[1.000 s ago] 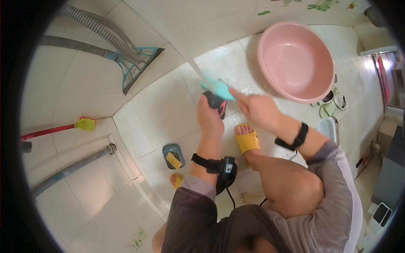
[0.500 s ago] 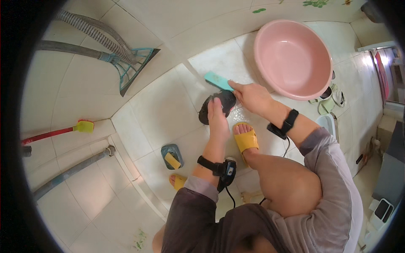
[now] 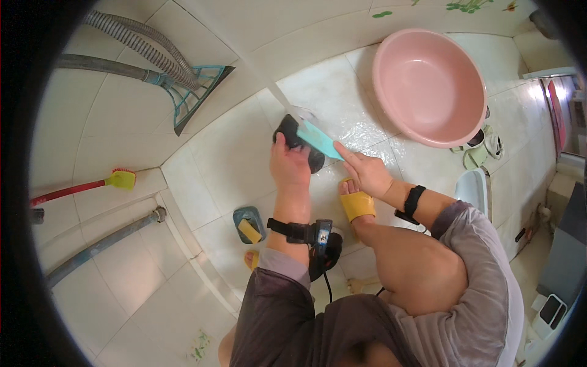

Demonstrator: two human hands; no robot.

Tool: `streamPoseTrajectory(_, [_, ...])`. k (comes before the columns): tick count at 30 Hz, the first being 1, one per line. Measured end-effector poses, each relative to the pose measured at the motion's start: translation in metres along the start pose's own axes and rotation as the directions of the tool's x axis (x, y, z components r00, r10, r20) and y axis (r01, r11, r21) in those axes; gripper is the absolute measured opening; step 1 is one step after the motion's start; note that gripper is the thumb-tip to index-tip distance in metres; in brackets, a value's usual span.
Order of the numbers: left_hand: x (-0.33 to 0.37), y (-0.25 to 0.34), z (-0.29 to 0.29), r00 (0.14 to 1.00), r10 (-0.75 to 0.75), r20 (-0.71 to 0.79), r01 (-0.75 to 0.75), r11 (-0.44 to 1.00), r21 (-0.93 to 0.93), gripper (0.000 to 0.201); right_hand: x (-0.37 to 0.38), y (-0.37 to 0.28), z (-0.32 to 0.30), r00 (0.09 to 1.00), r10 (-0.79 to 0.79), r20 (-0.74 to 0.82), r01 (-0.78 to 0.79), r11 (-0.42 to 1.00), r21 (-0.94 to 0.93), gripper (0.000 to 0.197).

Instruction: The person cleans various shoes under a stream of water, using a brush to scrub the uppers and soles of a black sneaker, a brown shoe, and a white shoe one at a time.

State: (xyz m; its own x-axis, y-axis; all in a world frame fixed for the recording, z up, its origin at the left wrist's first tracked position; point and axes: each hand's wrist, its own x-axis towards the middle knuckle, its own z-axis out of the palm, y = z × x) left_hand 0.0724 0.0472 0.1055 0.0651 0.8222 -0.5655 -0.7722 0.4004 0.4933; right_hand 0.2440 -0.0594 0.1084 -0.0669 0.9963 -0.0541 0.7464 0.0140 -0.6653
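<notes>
Currently, bearings taken from the black shoe [image 3: 286, 129]. Floor [image 3: 214, 160], pale tile: stretches from nine to ten o'clock up to the wall [image 3: 128, 131] seam; wet, glinting at three. Washbasin [image 3: 428, 95], pink, round: two o'clock, well apart. Squeegee [image 3: 206, 100], black-bladed: ten o'clock, against the wall. Dish [image 3: 247, 215], grey-blue, holding a yellow block [image 3: 249, 232]: seven o'clock. Slipper [image 3: 358, 207], yellow, worn: between four and five, near the right hand [image 3: 370, 174]. Black shoe: clasped in the left hand [image 3: 290, 166], between wall and washbasin; dark, middle covered by hand and scrubbing brush [image 3: 321, 141]; floor contact cannot be told. Scrubbing brush, turquoise: gripped in the right hand, slanting ten to four o'clock across the shoe's right side, bristles hidden
</notes>
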Motion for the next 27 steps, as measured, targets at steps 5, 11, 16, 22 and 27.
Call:
streamPoseTrajectory(5, [-0.001, -0.002, -0.009, 0.994, -0.006, -0.106, 0.009, 1.0, 0.029, 0.019, 0.016, 0.001, 0.007, 0.998, 0.055, -0.024, -0.053, 0.994, 0.091, 0.059])
streamPoseTrajectory(11, [0.0, 0.012, -0.002, 0.987, -0.04, -0.154, 0.017, 0.989, -0.147, 0.024, -0.01, 0.023, 0.022, 0.999, -0.025, -0.02, 0.028, 0.989, 0.144, 0.059])
streamPoseTrajectory(16, [-0.002, -0.003, -0.023, 0.985, -0.003, -0.17, -0.045, 0.96, -0.277, 0.036, 0.013, -0.001, 0.014, 0.977, 0.101, 0.188, -0.127, 0.983, 0.134, 0.055])
streamPoseTrajectory(22, [0.003, -0.002, -0.033, 0.979, -0.028, -0.203, 0.066, 0.98, 0.185, 0.037, 0.007, 0.033, 0.028, 0.974, 0.078, 0.214, -0.086, 0.996, 0.026, 0.051])
streamPoseTrajectory(27, [0.004, -0.009, -0.043, 0.981, -0.113, -0.16, 0.133, 0.984, 0.116, 0.039, 0.016, 0.005, 0.029, 0.958, 0.155, 0.241, -0.173, 0.984, 0.053, 0.05])
